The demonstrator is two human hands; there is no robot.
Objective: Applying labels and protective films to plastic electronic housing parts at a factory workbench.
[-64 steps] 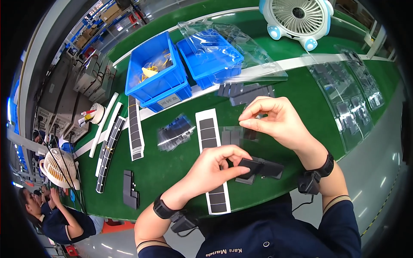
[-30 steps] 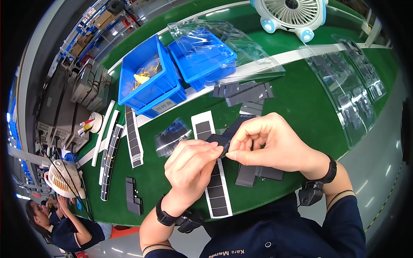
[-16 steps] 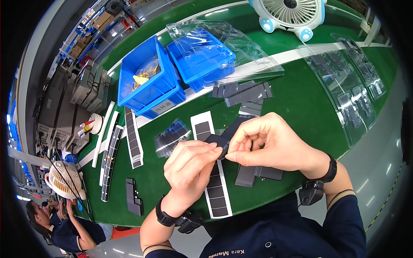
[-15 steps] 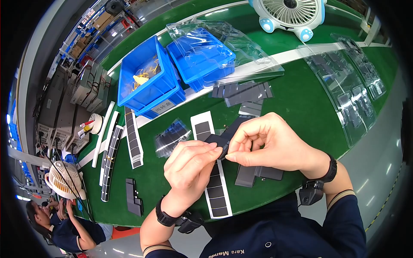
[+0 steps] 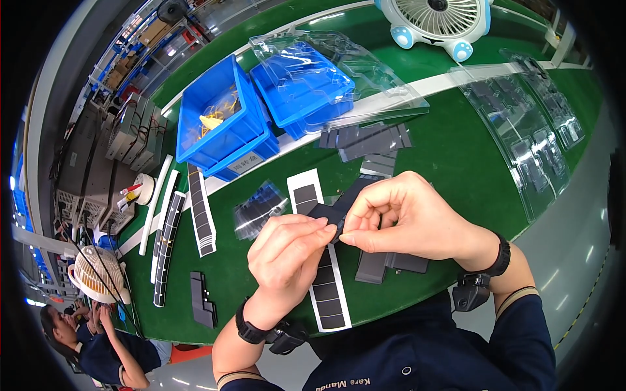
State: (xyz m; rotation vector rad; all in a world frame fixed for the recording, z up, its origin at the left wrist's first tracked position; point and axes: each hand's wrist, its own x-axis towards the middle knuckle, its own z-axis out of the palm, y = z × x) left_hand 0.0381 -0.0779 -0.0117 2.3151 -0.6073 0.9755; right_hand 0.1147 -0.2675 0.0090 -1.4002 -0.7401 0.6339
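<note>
A flat black part [image 5: 321, 212], perhaps a battery pack, is pinched at its near edge by my left hand [image 5: 285, 251], thumb against fingers. My right hand [image 5: 411, 218] is closed beside it, thumb and index tips together at the part's edge; whatever they pinch is hidden. Beneath my hands lies a white strip of black rectangular stickers [image 5: 329, 296]. More flat black parts [image 5: 373, 266] rest on the green table under my right wrist, and another stepped black part [image 5: 203, 300] lies apart on the left.
Blue bins [image 5: 218, 124], one holding yellow pieces, stand at the back beside clear plastic trays [image 5: 365, 72]. Filled clear trays [image 5: 521, 143] lie at right. Dark sheets [image 5: 372, 140], clear film [image 5: 259, 212], sticker strips [image 5: 202, 221] and fans [image 5: 440, 26] surround the area. A co-worker [image 5: 111, 348] sits at left.
Both hands stay almost in place, still at the flat black part. The whole view has shifted very slightly.
</note>
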